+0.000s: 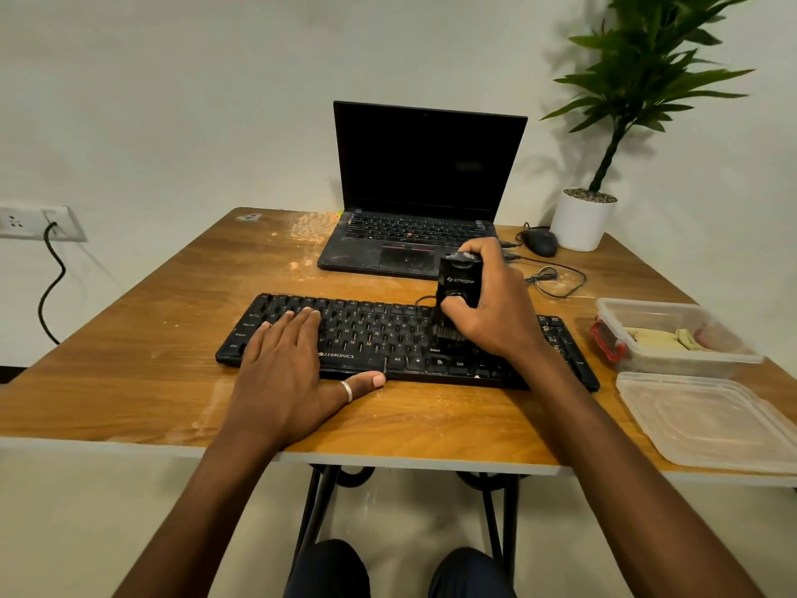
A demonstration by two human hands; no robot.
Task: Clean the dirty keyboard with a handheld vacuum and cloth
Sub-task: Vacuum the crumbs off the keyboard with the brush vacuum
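The right hand (pixel 491 308) is gripping the handheld vacuum (pixel 459 280) around its small, rigid, probably light body. The left hand (pixel 289 364) is lying flat, fingers straight, steadying the thin, slide-prone keyboard (pixel 371 334) near the counter (pixel 129 338) front edge.

Dusty black keyboard (pixel 388 338); upright vacuum (pixel 458 287) atop

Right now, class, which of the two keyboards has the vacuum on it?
The standalone Zebronics keyboard in front, where the right hand holds the vacuum; the laptop behind is untouched.
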